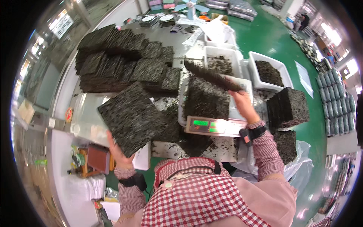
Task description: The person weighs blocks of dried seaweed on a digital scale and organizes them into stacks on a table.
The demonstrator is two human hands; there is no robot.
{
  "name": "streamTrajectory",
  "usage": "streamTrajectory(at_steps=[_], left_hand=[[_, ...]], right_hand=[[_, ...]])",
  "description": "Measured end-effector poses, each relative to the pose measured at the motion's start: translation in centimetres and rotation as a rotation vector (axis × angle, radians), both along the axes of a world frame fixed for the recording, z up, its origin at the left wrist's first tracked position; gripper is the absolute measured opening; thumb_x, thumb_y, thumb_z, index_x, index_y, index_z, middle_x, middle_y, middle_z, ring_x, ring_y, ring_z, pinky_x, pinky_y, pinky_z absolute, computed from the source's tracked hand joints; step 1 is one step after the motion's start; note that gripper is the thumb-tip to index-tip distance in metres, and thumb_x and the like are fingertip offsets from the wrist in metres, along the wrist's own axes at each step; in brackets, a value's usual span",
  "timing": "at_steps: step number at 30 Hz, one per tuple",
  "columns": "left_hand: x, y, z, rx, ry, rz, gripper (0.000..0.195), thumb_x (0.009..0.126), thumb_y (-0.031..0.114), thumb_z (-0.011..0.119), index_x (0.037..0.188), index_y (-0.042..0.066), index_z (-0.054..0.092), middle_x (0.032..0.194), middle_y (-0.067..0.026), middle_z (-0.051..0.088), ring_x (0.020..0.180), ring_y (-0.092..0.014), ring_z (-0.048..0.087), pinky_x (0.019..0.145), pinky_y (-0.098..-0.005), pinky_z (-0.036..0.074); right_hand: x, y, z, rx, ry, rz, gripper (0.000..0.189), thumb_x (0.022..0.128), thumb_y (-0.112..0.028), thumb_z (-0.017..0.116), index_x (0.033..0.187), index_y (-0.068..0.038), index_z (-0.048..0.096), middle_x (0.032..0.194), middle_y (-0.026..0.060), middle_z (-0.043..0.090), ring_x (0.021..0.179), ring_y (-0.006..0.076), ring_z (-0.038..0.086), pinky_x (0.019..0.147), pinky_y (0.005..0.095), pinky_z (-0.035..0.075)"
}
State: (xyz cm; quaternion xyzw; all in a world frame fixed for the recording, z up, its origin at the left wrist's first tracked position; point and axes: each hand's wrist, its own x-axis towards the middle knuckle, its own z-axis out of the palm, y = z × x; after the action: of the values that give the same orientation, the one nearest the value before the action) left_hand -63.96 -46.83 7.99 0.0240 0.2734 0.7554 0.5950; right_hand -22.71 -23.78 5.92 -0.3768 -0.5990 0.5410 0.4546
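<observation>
A broad square stack of dried seaweed sheets [132,119] rests in my left hand [119,151], tilted above the left part of the table. My right hand [242,102] grips a thinner bundle of dark seaweed sheets [211,75] by one end, seen nearly edge-on. Below that bundle, more seaweed sheets [207,99] lie on the digital weighing scale [200,130], whose display is lit green. Loose seaweed [195,143] and crumbs spread over the table between the scale and my apron.
Tall rows of seaweed stacks [127,65] fill the table's far left. White bins [222,54] with seaweed scraps stand beyond the scale, another white bin [286,78] to their right. Seaweed blocks [292,109] stand at the right edge near a clear plastic bag [300,164]. A fan [191,7] stands at the back.
</observation>
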Motion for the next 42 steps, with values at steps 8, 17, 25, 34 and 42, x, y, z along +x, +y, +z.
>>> streamTrajectory(at_steps=[8, 17, 25, 34, 42], left_hand=[[3.6, 1.7, -1.8, 0.159, 0.059, -0.170, 0.063, 0.095, 0.048, 0.062, 0.141, 0.006, 0.051, 0.136, -0.0151, 0.059, 0.121, -0.036, 0.059, 0.101, -0.0525, 0.050], [8.7, 3.9, 0.0, 0.206, 0.653, -0.215, 0.096, 0.078, 0.039, 0.085, 0.149, 0.004, 0.030, 0.140, -0.0119, 0.048, 0.129, -0.026, 0.050, 0.106, -0.0408, 0.047], [4.5, 3.0, -0.2, 0.200, 0.275, -0.051, 0.053, 0.095, 0.032, 0.056, 0.138, 0.002, 0.049, 0.136, -0.0158, 0.057, 0.124, -0.034, 0.056, 0.106, -0.0507, 0.046], [5.8, 2.9, -1.4, 0.232, 0.490, -0.174, 0.085, 0.083, 0.039, 0.079, 0.147, 0.003, 0.036, 0.145, -0.0112, 0.046, 0.127, -0.030, 0.053, 0.104, -0.0468, 0.049], [7.7, 4.7, 0.5, 0.294, 0.731, -0.278, 0.071, 0.093, 0.028, 0.069, 0.150, 0.008, 0.033, 0.146, -0.0097, 0.046, 0.133, -0.029, 0.048, 0.109, -0.0460, 0.045]], right_hand=[[-2.0, 0.6, -0.1, 0.700, -0.750, -0.005, 0.059, 0.072, 0.016, 0.048, 0.123, -0.009, 0.065, 0.153, 0.0145, 0.041, 0.146, 0.0347, 0.030, 0.121, 0.0442, 0.025], [-16.0, -13.6, 5.0, 0.419, -0.262, 0.116, 0.098, 0.069, -0.042, 0.086, 0.145, -0.002, 0.039, 0.136, 0.0251, 0.044, 0.127, 0.0412, 0.043, 0.107, 0.0455, 0.039], [-8.9, -6.8, 0.6, 0.262, -0.130, -0.511, 0.048, 0.087, -0.001, 0.051, 0.134, 0.006, 0.048, 0.129, 0.0271, 0.055, 0.119, 0.0392, 0.057, 0.104, 0.0406, 0.044], [-12.3, -10.0, 4.1, 0.543, -0.327, -0.106, 0.066, 0.076, -0.027, 0.082, 0.131, -0.002, 0.054, 0.127, 0.0216, 0.055, 0.121, 0.0379, 0.050, 0.103, 0.0456, 0.041], [-12.8, -13.2, 6.3, 0.315, -0.077, 0.083, 0.061, 0.084, -0.022, 0.076, 0.136, -0.001, 0.052, 0.126, 0.0186, 0.058, 0.114, 0.0285, 0.058, 0.099, 0.0385, 0.046]])
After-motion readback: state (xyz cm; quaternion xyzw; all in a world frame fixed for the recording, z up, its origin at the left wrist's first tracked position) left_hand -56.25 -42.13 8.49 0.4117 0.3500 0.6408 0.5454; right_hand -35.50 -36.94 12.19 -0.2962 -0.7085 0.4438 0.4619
